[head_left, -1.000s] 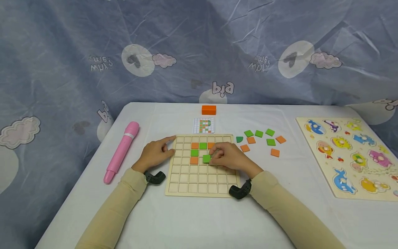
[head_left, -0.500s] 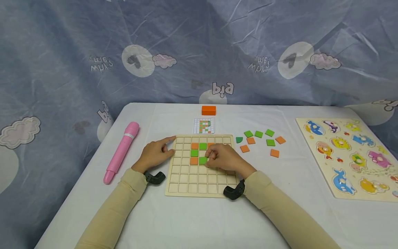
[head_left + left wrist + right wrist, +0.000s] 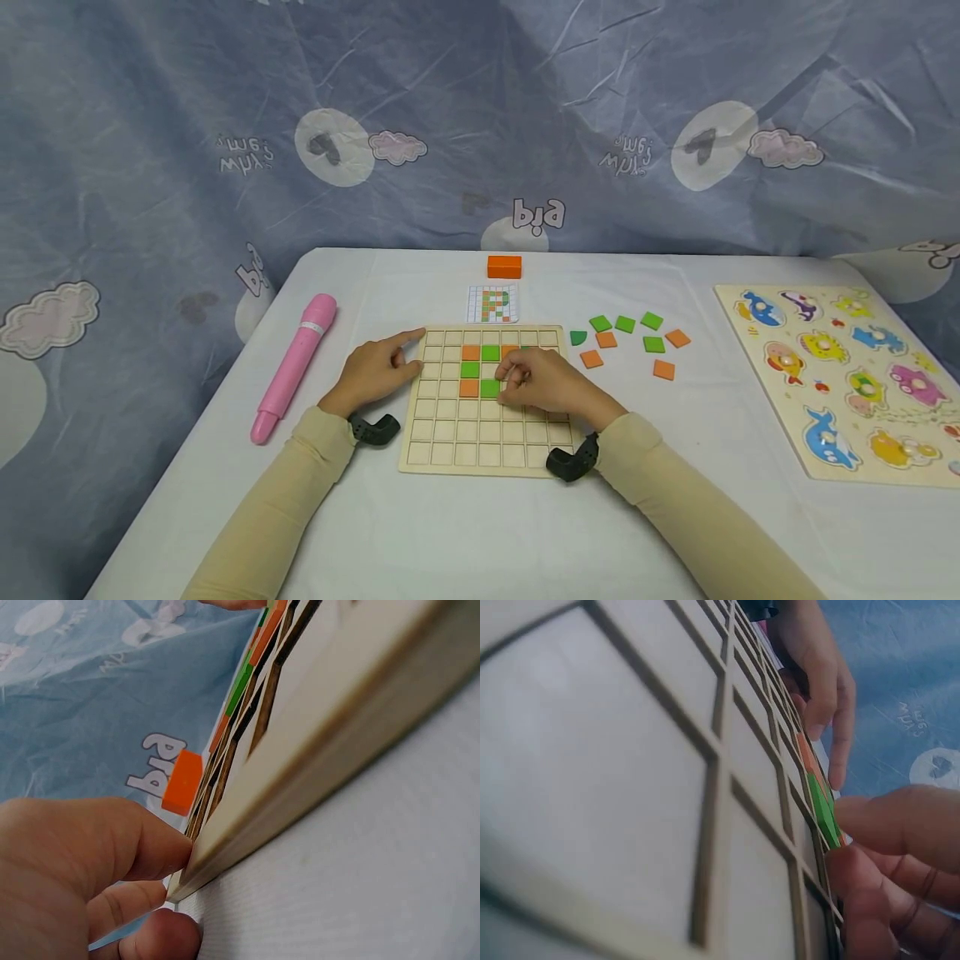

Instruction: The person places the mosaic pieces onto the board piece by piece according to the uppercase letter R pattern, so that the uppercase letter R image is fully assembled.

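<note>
A pale wooden grid board [image 3: 442,432] lies on the white table with several orange and green square tiles set in its cells. My left hand [image 3: 370,375] touches the board's left side, index finger stretched along to the far corner and thumb at the edge. Over the board's right half, my right hand [image 3: 551,382] has thumb and index fingertips at the right edge of a green tile [image 3: 489,389], which lies in a cell beside an orange tile [image 3: 468,388]. In the right wrist view that green tile [image 3: 823,811] sits right against the fingertips. The hand covers several cells.
Loose green tiles [image 3: 625,324] and orange tiles [image 3: 663,369] lie right of the board. Behind it are a pattern card [image 3: 492,304] and an orange block [image 3: 504,267]. A pink tube-shaped object [image 3: 293,367] lies left; an animal puzzle board [image 3: 847,383] is at far right.
My right hand has brought the green tile left and down into a cell beside the orange one, then shifted very slightly right. The left hand has stayed in place.
</note>
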A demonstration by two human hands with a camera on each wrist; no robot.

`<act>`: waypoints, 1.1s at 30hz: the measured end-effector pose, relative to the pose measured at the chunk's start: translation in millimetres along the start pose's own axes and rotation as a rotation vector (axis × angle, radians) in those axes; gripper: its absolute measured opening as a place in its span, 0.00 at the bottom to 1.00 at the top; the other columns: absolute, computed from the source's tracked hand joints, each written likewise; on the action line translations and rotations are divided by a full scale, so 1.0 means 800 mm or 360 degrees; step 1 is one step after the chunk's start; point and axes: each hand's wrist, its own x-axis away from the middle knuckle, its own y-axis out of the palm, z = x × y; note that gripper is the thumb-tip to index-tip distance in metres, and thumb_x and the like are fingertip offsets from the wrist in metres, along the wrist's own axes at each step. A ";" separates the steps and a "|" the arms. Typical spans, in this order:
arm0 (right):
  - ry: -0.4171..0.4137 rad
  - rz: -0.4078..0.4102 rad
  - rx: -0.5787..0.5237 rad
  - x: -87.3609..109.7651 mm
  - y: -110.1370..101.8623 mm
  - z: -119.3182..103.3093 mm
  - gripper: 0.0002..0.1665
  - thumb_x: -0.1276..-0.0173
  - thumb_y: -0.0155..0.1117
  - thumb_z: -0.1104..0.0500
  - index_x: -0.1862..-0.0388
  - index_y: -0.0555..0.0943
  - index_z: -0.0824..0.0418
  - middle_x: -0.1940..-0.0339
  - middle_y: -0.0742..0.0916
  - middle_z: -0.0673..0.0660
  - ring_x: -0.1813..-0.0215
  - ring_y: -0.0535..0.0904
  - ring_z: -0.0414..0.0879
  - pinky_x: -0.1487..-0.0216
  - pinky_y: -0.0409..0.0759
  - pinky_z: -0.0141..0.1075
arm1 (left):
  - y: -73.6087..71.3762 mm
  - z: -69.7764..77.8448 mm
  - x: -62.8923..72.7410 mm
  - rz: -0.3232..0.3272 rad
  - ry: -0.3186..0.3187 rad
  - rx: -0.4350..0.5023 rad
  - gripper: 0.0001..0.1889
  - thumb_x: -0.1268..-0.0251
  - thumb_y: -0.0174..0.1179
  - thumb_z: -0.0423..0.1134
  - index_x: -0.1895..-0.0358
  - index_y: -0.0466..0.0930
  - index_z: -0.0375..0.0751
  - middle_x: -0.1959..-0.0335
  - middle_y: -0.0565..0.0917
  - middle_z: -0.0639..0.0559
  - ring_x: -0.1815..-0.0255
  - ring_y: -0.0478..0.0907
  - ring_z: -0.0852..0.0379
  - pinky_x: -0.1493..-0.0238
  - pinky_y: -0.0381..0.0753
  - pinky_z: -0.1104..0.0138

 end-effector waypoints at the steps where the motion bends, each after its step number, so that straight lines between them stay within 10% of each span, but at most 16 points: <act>1: -0.0011 -0.0013 -0.0033 0.001 -0.002 0.002 0.12 0.33 0.78 0.63 0.52 0.86 0.63 0.72 0.86 0.48 0.69 0.78 0.42 0.56 0.77 0.38 | 0.000 0.001 0.000 0.0000 0.0002 -0.0002 0.31 0.28 0.65 0.46 0.24 0.78 0.43 0.76 0.79 0.57 0.75 0.72 0.59 0.70 0.68 0.62; 13: -0.0084 -0.0013 -0.0347 0.027 -0.042 0.038 0.16 0.26 0.68 0.67 0.42 0.83 0.72 0.65 0.88 0.56 0.74 0.77 0.44 0.69 0.79 0.35 | -0.001 0.004 0.002 0.0001 -0.0015 0.0006 0.31 0.29 0.66 0.45 0.24 0.79 0.43 0.75 0.78 0.57 0.75 0.72 0.59 0.68 0.68 0.62; 33: -0.0123 0.0361 -0.0269 0.079 -0.102 0.101 0.18 0.26 0.68 0.71 0.41 0.82 0.77 0.63 0.87 0.60 0.73 0.79 0.42 0.72 0.80 0.33 | -0.002 0.005 0.002 0.0000 -0.0007 0.0014 0.31 0.29 0.66 0.45 0.23 0.78 0.42 0.76 0.78 0.56 0.76 0.71 0.58 0.70 0.68 0.62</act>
